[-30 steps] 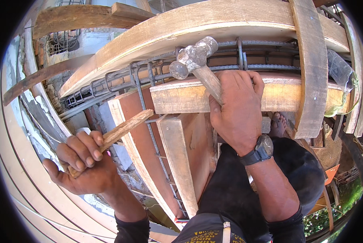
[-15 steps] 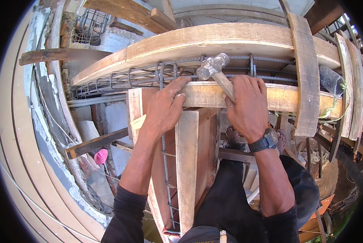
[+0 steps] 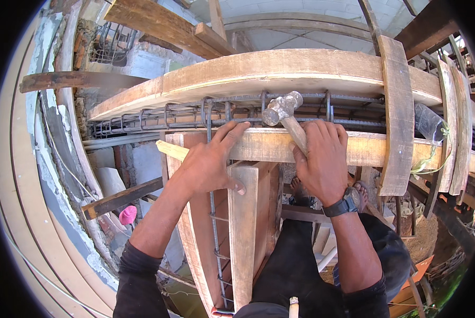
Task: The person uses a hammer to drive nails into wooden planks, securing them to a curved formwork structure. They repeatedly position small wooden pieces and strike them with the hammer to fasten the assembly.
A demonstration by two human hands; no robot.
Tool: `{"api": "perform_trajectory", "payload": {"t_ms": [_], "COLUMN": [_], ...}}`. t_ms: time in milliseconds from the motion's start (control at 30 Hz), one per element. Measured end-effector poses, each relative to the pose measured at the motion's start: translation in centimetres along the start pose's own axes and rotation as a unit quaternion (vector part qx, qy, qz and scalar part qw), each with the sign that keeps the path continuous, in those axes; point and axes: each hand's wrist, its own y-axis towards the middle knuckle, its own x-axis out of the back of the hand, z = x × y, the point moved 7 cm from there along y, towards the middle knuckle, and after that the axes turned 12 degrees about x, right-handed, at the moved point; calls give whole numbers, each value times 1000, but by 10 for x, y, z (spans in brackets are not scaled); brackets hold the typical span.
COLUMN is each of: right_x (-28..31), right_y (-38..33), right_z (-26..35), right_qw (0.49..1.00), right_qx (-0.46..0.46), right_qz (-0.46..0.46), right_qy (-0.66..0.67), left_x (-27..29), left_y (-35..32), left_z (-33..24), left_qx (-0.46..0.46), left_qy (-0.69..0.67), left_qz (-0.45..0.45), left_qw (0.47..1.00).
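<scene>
My right hand [image 3: 322, 161] is closed round the wooden handle of a hammer [image 3: 282, 107] and rests against the plank edge [image 3: 261, 146]. The worn metal head lies above the plank's far edge, beside the steel bars. My left hand [image 3: 203, 164] is at the plank's left end, forefinger on its top and thumb hanging apart near an upright board [image 3: 244, 212]. From under that hand a pale yellow wooden strip [image 3: 172, 150] sticks out to the left; the fingers round it are mostly hidden.
A rebar cage [image 3: 189, 113] runs between the near plank and a long far board [image 3: 280, 66]. A wooden crosspiece [image 3: 396, 116] spans both at the right. Vertical rebar [image 3: 213, 212] stands between upright boards below. A clear plastic bag [image 3: 428, 123] hangs at the right.
My left hand has shifted down and left, its thumb dropping below the plank. The yellow strip has turned with it and shows more. The hammer stays in my right hand as the view shifts.
</scene>
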Motion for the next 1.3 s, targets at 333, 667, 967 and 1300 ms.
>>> {"api": "perform_trajectory", "payload": {"t_ms": [333, 667, 967, 1300], "right_x": [-6, -3, -4, 4], "right_y": [-3, -2, -7, 12], "right_z": [0, 5, 6, 13], "right_qw": [999, 999, 1000, 1000], "right_qx": [22, 13, 10, 19], "right_qz": [-32, -37, 3, 4], "right_qy": [-37, -20, -27, -17], "left_x": [-13, -15, -15, 93], "left_y": [16, 19, 6, -26], "left_z": [19, 16, 14, 8], "left_qx": [31, 39, 40, -119], "left_qy": [-177, -152, -164, -189], "left_qz": [25, 57, 73, -341], "left_qw": [983, 986, 983, 913]}}
